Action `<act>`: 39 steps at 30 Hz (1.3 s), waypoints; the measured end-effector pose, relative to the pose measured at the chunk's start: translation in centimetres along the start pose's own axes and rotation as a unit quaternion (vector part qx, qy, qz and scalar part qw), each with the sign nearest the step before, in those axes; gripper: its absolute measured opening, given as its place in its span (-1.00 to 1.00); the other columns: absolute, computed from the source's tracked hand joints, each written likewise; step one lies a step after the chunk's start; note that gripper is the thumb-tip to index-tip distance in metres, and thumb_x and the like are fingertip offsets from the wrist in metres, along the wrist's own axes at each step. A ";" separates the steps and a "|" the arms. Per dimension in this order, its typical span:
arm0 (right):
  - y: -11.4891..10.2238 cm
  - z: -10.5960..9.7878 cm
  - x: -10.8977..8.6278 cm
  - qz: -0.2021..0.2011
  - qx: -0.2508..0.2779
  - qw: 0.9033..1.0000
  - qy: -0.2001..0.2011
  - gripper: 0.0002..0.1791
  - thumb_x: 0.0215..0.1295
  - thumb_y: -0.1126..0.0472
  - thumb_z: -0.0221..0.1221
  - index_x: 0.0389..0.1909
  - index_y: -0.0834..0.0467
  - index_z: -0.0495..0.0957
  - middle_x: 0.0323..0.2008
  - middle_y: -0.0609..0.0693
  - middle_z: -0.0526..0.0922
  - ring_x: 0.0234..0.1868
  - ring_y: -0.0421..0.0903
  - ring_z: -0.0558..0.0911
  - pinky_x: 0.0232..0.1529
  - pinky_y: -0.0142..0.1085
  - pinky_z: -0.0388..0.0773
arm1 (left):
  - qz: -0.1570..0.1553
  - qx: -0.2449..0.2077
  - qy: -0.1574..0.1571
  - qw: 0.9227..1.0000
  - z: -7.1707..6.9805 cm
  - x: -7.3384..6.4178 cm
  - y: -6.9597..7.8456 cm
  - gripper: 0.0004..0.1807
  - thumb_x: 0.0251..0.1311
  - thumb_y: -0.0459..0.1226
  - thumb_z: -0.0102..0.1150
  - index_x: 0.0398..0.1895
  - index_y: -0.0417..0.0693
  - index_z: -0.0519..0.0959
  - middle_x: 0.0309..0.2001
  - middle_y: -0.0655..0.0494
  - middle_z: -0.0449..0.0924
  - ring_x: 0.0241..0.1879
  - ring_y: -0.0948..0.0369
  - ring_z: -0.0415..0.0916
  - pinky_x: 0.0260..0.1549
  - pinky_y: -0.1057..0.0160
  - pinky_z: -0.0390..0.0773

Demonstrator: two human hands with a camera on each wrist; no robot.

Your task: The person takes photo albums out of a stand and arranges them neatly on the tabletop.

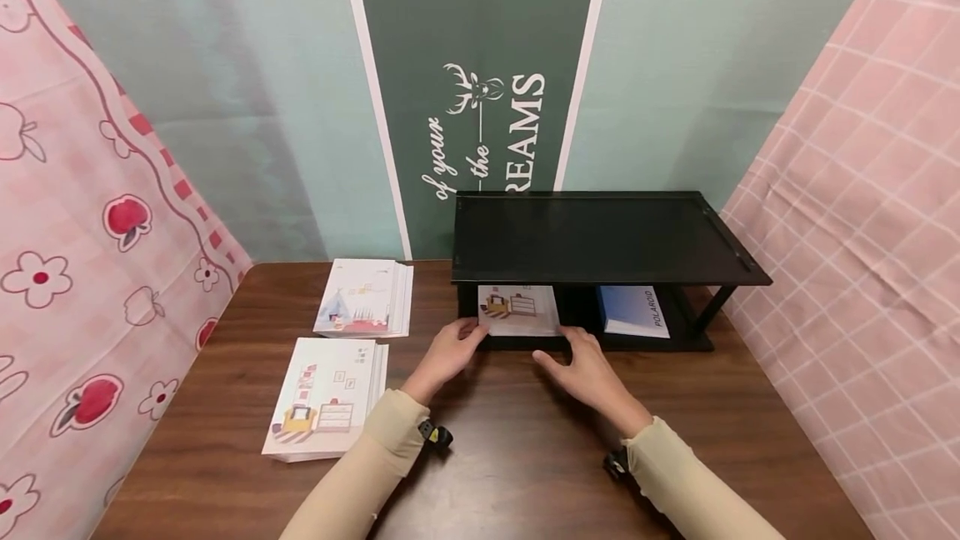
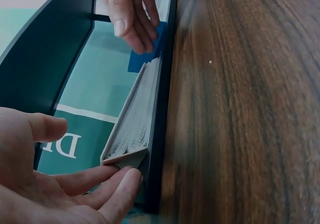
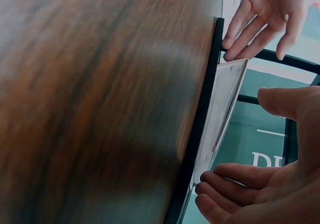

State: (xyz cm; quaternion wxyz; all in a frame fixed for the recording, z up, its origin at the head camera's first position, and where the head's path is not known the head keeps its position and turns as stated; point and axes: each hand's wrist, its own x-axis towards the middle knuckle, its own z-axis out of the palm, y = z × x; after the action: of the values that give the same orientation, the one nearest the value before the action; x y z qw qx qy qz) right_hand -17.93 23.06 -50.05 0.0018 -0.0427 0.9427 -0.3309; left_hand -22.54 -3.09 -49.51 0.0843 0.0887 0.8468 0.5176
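Note:
An album [image 1: 517, 311] with a drawn yellow armchair and dresser on its cover lies on the lower shelf of a black two-tier rack [image 1: 611, 240]. The rack's top board hides its far part. At its left edge, my left hand [image 1: 450, 352] touches it with extended fingertips, thumb raised off it. My right hand [image 1: 592, 369] has its fingertips right at the album's other end, with the thumb spread apart. In the left wrist view, the album's page edges [image 2: 131, 116] face out along the shelf's front lip [image 2: 162, 114].
A blue and white box-like item marked POLAROID [image 1: 636, 312] lies on the shelf's right side. Left on the wooden table [image 1: 510, 457] are two stacks of white albums, one with a tent picture [image 1: 363, 298], one with an armchair picture [image 1: 322, 394]. Curtains [image 1: 247, 107] stand behind and beside.

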 end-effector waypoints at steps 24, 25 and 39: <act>-0.5 0.8 0.8 0.014 -0.009 1.000 -0.003 -0.08 0.49 -0.21 0.30 0.51 0.44 0.34 0.51 0.45 0.33 0.53 0.39 0.29 0.47 0.29 0.35 | -0.014 0.020 0.020 0.999 1.3 1.0 0.3 -0.42 0.55 -0.07 0.10 0.32 -0.42 0.56 0.14 -0.24 0.72 0.18 -0.09 0.66 0.22 -0.10 0.63; -0.6 0.8 0.8 0.014 -0.010 1.000 -0.005 -0.08 0.49 -0.22 0.30 0.51 0.43 0.34 0.51 0.45 0.33 0.54 0.39 0.29 0.47 0.29 0.35 | -0.015 0.020 0.020 0.999 1.4 1.0 0.3 -0.42 0.55 -0.07 0.10 0.31 -0.42 0.57 0.13 -0.24 0.72 0.17 -0.09 0.66 0.21 -0.10 0.63; -0.8 0.9 0.8 0.028 -0.014 0.999 -0.018 -0.08 0.50 -0.24 0.28 0.53 0.41 0.35 0.52 0.48 0.29 0.55 0.41 0.27 0.46 0.33 0.34 | -0.029 0.002 0.026 0.999 1.7 0.6 0.4 -0.40 0.57 -0.05 0.12 0.35 -0.41 0.52 0.18 -0.27 0.69 0.18 -0.09 0.64 0.23 -0.11 0.62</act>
State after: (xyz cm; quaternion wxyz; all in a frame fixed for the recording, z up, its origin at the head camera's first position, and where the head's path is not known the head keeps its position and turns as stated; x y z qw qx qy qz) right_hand -18.67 21.83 -50.20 0.0271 -0.0224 0.9480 -0.3164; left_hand -22.70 -1.27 -49.95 0.0765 0.0509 0.8518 0.5157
